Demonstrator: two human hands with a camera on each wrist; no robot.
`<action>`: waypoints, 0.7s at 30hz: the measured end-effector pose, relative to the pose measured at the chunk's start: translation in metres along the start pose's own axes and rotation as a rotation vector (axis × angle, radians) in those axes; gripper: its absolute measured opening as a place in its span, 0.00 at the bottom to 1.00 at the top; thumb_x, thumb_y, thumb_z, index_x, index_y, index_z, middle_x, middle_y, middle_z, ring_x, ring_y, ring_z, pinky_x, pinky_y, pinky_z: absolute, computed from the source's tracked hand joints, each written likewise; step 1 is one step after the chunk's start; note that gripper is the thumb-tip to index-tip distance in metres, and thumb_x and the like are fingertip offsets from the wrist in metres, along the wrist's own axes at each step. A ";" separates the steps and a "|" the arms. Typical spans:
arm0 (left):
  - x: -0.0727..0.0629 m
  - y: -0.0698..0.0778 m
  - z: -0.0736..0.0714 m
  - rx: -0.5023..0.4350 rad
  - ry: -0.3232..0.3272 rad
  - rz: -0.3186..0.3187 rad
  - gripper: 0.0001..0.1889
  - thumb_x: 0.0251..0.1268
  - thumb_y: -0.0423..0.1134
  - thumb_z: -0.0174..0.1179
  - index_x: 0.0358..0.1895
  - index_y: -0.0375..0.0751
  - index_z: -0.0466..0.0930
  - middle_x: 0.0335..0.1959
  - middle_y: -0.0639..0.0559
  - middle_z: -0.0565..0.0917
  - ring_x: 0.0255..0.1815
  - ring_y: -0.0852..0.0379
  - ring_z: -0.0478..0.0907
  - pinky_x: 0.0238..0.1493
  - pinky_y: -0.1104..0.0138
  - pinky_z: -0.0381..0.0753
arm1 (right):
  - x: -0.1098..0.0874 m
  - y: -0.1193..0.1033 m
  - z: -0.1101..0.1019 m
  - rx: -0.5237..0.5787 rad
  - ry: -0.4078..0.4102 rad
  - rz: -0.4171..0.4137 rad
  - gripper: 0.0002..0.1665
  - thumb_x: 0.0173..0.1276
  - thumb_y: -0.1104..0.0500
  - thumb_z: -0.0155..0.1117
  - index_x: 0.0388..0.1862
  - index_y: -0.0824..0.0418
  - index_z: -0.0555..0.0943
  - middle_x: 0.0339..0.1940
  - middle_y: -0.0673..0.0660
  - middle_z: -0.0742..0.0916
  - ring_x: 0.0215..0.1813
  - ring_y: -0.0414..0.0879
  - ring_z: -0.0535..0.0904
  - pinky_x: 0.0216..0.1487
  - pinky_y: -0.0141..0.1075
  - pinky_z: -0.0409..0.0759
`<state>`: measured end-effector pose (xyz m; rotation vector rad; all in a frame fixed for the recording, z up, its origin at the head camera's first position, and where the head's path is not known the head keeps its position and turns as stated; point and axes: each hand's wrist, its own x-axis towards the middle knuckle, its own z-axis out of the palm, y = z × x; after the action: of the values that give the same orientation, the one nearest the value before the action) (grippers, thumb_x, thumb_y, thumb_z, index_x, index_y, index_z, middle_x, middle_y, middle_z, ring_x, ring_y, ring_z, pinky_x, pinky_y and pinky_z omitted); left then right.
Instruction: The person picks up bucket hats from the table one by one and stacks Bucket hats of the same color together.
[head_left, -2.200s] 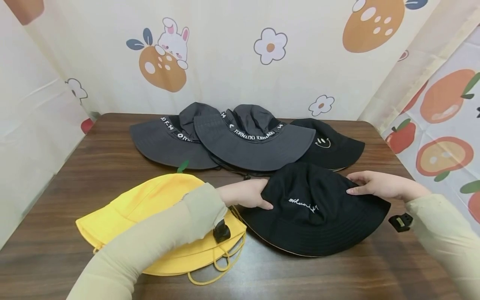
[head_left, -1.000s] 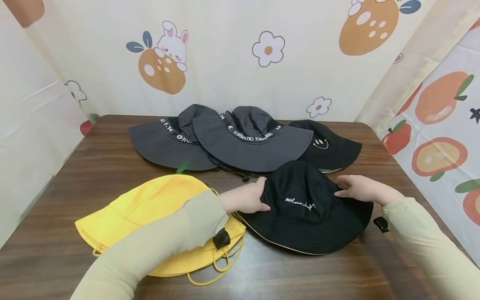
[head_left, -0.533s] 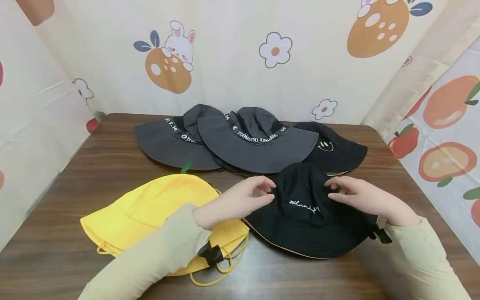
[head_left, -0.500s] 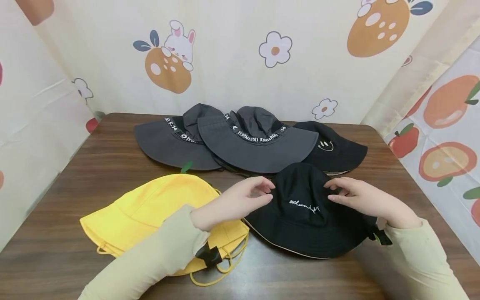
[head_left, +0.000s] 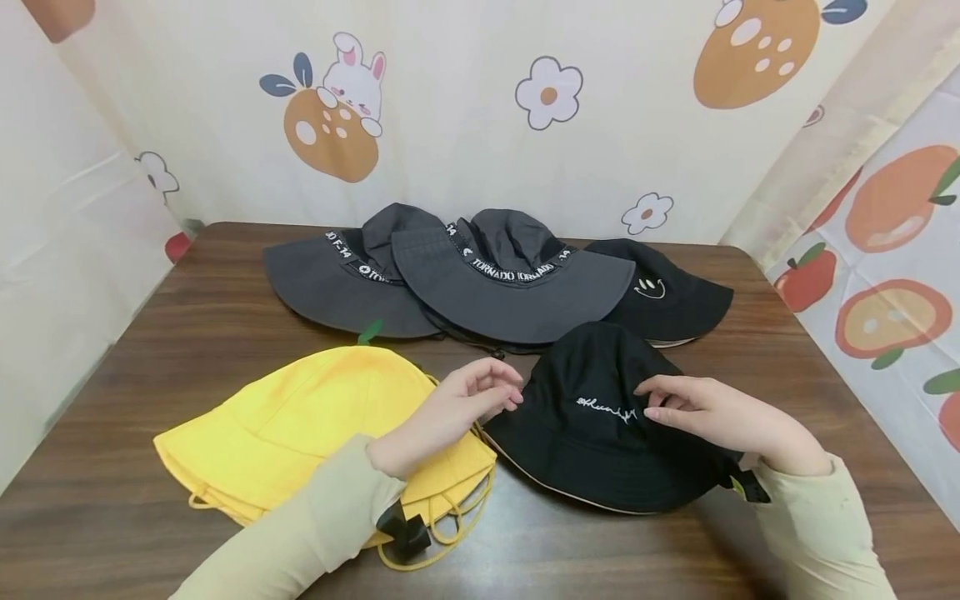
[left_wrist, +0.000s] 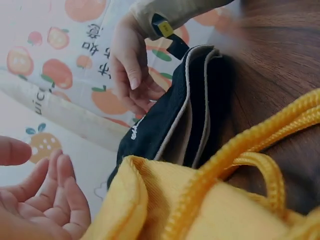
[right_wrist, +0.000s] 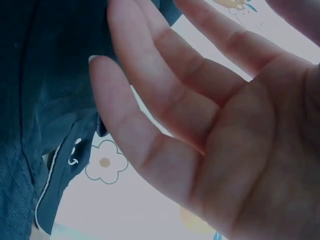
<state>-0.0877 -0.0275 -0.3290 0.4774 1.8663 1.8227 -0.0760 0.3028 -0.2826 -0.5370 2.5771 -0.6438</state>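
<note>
"Where's the black cloth bucket hat with white script [head_left: 592, 446]?"

"Right of centre in the head view, brim longest left to right."

"Which hand is nearer?"

"The right hand [head_left: 716, 418]; the hat lies leftward of its fingers, contact unclear. The left hand [head_left: 456, 408] hangs left of the crown, over the yellow cloth bucket hat [head_left: 300, 425]."

"Fingers?"

"Both sets loosely bent, holding nothing."
</note>
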 end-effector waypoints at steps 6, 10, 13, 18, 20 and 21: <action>0.002 -0.010 -0.004 -0.066 0.037 -0.011 0.13 0.72 0.33 0.47 0.52 0.27 0.71 0.38 0.47 0.80 0.42 0.56 0.78 0.53 0.63 0.77 | 0.001 0.006 0.002 0.043 -0.019 -0.028 0.17 0.72 0.52 0.54 0.55 0.58 0.75 0.40 0.49 0.81 0.39 0.33 0.75 0.40 0.30 0.76; 0.002 -0.013 -0.005 -0.078 0.047 -0.016 0.12 0.72 0.33 0.47 0.50 0.27 0.72 0.36 0.50 0.80 0.42 0.56 0.78 0.52 0.65 0.77 | 0.001 0.012 0.000 0.094 -0.025 -0.053 0.16 0.73 0.55 0.54 0.55 0.60 0.75 0.41 0.51 0.81 0.40 0.34 0.76 0.42 0.29 0.77; 0.002 -0.013 -0.004 -0.081 0.037 -0.026 0.13 0.72 0.34 0.47 0.52 0.28 0.71 0.35 0.52 0.79 0.41 0.58 0.78 0.53 0.65 0.76 | -0.003 0.017 -0.004 0.159 -0.030 -0.085 0.17 0.73 0.57 0.53 0.57 0.63 0.74 0.42 0.53 0.82 0.41 0.36 0.78 0.43 0.28 0.77; 0.003 -0.011 -0.002 -0.092 0.032 -0.027 0.14 0.72 0.34 0.46 0.56 0.32 0.68 0.36 0.52 0.79 0.41 0.58 0.77 0.54 0.65 0.75 | -0.011 0.042 -0.017 0.464 -0.015 -0.272 0.16 0.74 0.70 0.43 0.58 0.72 0.70 0.45 0.55 0.84 0.47 0.40 0.81 0.50 0.26 0.77; 0.004 -0.011 -0.002 -0.103 0.040 -0.030 0.14 0.72 0.34 0.46 0.56 0.34 0.68 0.35 0.52 0.79 0.41 0.58 0.77 0.54 0.65 0.75 | -0.010 0.056 -0.027 0.681 -0.042 -0.378 0.20 0.74 0.75 0.35 0.60 0.74 0.68 0.50 0.56 0.83 0.52 0.42 0.81 0.54 0.28 0.77; 0.004 -0.011 -0.002 -0.108 0.043 -0.031 0.14 0.72 0.34 0.46 0.56 0.34 0.68 0.35 0.52 0.79 0.41 0.58 0.77 0.54 0.65 0.75 | -0.008 0.063 -0.032 0.799 -0.067 -0.417 0.22 0.74 0.75 0.31 0.61 0.73 0.67 0.52 0.56 0.83 0.55 0.43 0.80 0.57 0.29 0.76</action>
<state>-0.0914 -0.0278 -0.3406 0.3715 1.7818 1.9156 -0.1014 0.3693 -0.2868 -0.7783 1.9061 -1.6443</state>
